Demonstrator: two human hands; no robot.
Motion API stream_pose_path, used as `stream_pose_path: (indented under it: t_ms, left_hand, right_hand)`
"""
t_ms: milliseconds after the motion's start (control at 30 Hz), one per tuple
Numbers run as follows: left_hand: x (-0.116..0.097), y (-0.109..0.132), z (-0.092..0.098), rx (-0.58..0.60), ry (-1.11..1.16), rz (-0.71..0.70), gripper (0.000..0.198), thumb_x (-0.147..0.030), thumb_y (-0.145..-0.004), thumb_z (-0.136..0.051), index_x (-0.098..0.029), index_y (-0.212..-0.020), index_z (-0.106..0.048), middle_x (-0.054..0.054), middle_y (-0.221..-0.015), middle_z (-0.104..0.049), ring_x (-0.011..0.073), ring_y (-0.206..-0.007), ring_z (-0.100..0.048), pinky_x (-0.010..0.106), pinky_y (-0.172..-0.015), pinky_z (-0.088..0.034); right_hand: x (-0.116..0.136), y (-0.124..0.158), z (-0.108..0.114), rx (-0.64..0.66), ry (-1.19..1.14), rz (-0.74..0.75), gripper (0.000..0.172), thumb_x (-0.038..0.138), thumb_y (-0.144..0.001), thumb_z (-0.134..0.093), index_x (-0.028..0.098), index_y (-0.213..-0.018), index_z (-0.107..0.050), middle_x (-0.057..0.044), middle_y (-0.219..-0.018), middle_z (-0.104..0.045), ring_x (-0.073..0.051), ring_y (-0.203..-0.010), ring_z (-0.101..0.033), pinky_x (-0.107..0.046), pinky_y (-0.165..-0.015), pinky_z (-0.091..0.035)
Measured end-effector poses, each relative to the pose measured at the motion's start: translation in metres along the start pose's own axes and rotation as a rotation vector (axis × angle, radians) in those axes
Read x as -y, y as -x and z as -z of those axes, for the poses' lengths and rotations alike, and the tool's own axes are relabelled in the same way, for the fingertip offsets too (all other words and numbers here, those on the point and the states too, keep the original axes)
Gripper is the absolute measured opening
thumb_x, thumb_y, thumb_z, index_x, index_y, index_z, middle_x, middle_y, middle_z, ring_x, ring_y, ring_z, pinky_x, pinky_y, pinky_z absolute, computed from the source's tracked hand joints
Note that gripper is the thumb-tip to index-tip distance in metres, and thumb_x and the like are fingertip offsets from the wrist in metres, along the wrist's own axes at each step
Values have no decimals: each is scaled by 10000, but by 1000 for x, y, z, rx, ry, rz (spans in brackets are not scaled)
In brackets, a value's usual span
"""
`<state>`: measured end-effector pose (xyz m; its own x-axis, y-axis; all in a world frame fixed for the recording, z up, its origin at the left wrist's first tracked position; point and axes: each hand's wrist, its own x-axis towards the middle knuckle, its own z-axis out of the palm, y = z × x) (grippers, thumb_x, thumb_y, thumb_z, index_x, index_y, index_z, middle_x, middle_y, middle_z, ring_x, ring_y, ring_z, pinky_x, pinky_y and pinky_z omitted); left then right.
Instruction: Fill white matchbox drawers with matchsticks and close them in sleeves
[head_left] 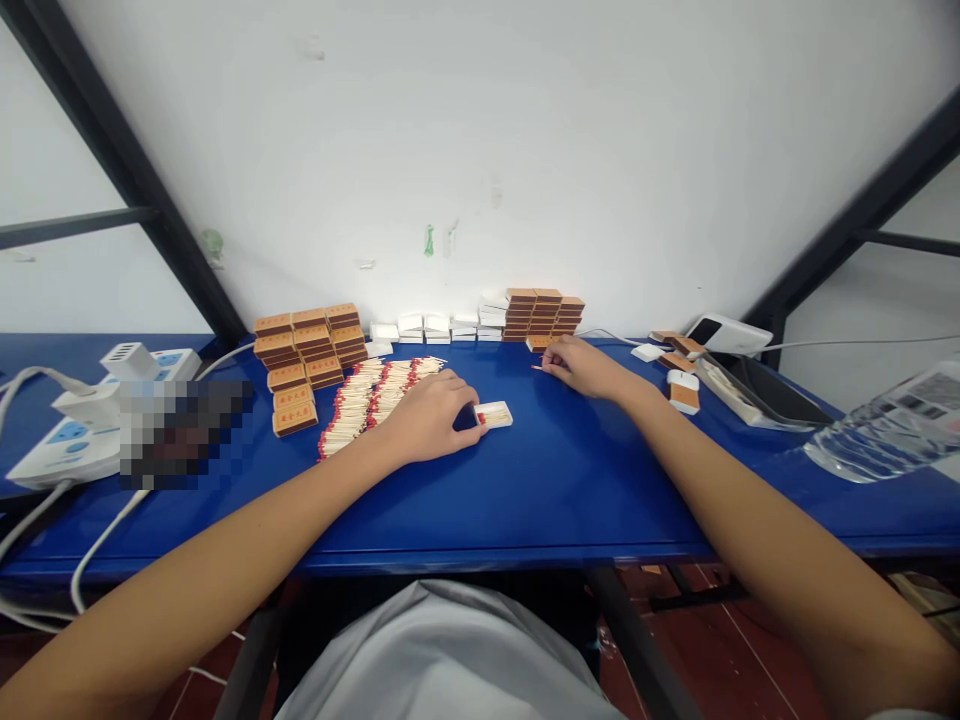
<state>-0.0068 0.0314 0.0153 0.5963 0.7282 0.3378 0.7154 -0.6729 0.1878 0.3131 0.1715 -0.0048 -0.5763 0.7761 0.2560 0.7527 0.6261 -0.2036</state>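
Note:
My left hand has its thumb and fingertips on the left end of a white inner tray of a matchbox, which has some matches lying in it. Blue table shows between that thumb and forefinger. Just left of this hand, and partly hidden by it, spreads a wide pile of loose matches with red heads. My right hand is farther back on the right, its fingers pinched on a match whose red head points left. Beyond it, against the wall, stand stacked brown-and-orange matchboxes.
More matchboxes are stacked at left, and white trays line the wall. A power strip with cables lies far left. To the right are a white device, a black pouch and a plastic bottle.

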Motion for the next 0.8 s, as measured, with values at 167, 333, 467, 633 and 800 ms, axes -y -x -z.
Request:
stream_pose_path:
  t_ms: [167, 333, 467, 633, 800]
  left_hand:
    - [0, 0, 1, 10, 3, 14, 175, -372, -967, -726, -204, -1013, -746, 92, -1032, -753, 300, -1079, -667, 457, -967, -549]
    - [0, 0, 0, -8, 9, 6, 174, -380, -966, -726, -211, -1008, -741, 89, -1013, -751, 298, -1065, -670, 453, -952, -553]
    - [1, 0, -1, -4, 1, 11, 183, -375, -963, -733, -203, -1026, -739, 90, -1017, -751, 299, -1071, -669, 450, -956, -551]
    - [2, 0, -1, -5, -4, 6, 187, -383, -970, -721, -205, -1027, -724, 84, -1006, -747, 294, -1056, -666, 445, -941, -545]
    - [3, 0, -1, -9, -2, -9, 168, -373, -969, -714, -207, -992, -705, 77, -978, -739, 289, -1035, -659, 439, -927, -538]
  right_hand:
    - [3, -1, 2, 22, 14, -40, 208, 336, -998, -536, 207, -878, -647, -182, -995, -699, -334, -958, -642, -445, -875, -510]
    - [28, 5, 10, -6, -61, 17, 214, 356, -1023, -521, 212, -912, -634, -156, -1003, -705, -291, -908, -627, -413, -812, -512]
    - [75, 13, 15, 44, -210, 108, 290, 451, -1054, -518, 213, -966, -659, -118, -991, -695, -258, -878, -623, -387, -777, -511]
    - [123, 20, 12, 84, -182, 239, 182, 316, -1044, -517, 226, -963, -653, -124, -1042, -666, -284, -976, -626, -418, -847, -513]
    - [132, 26, 10, 96, -119, 286, 173, 280, -1050, -515, 242, -980, -668, -129, -1040, -658, -304, -979, -623, -444, -848, -512]
